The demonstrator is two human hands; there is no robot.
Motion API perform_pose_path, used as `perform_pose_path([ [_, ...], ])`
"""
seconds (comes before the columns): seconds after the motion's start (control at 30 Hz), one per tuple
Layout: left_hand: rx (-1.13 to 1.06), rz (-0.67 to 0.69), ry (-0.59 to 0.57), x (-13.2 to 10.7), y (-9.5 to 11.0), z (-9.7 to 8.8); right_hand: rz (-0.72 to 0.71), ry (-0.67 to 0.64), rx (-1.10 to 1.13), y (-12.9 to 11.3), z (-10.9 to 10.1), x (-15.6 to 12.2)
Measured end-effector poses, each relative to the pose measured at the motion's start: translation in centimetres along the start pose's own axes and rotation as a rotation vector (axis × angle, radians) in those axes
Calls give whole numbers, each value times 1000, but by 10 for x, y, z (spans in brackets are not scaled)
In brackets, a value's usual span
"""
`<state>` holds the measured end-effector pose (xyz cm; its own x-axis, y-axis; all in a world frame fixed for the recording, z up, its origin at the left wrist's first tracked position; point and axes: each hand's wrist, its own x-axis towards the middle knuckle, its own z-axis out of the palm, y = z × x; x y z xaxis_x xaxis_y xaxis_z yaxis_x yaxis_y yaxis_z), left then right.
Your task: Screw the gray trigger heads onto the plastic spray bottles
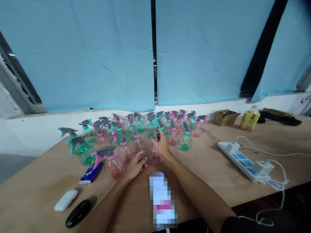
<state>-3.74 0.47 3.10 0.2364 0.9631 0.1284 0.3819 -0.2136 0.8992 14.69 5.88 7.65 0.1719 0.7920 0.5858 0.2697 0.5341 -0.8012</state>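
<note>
My right hand (pixel 160 142) is closed around the grey spray head of a pink spray bottle (pixel 156 158), which stands upright on the table. My left hand (pixel 136 165) lies just left of that bottle, palm low, fingers loosely apart with nothing in them. Close beside it are another pink spray bottle (pixel 114 169) with its trigger pointing left, and a pink spray bottle (pixel 124 152) behind that. Behind both hands several pink and green spray bottles with grey heads stand in a crowded group, including a green spray bottle (pixel 185 142) to the right.
A phone (pixel 161 200) with a blurred screen lies before me. At left are a blue packet (pixel 90 173), a white case (pixel 66 200) and a black case (pixel 78 213). To the right are a power strip (pixel 243 161) with cables, a cardboard box (pixel 224 118) and a yellow drink bottle (pixel 249 119).
</note>
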Motion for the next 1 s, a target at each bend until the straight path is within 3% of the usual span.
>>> perform_pose_path([
  [0.23, -34, -4, -22, 0, 0, 0, -34, -176, 156, -6, -14, 16],
  [0.43, 46, -6, -41, -2, 5, -1, 76, -450, 395, -17, -16, 5],
  [0.6, 70, 3, -42, -3, 6, 0, 100, -466, 454, -19, -11, -8],
  [1.0, 96, 0, -43, -5, 10, 0, 44, -633, 488, -17, -18, -2],
])
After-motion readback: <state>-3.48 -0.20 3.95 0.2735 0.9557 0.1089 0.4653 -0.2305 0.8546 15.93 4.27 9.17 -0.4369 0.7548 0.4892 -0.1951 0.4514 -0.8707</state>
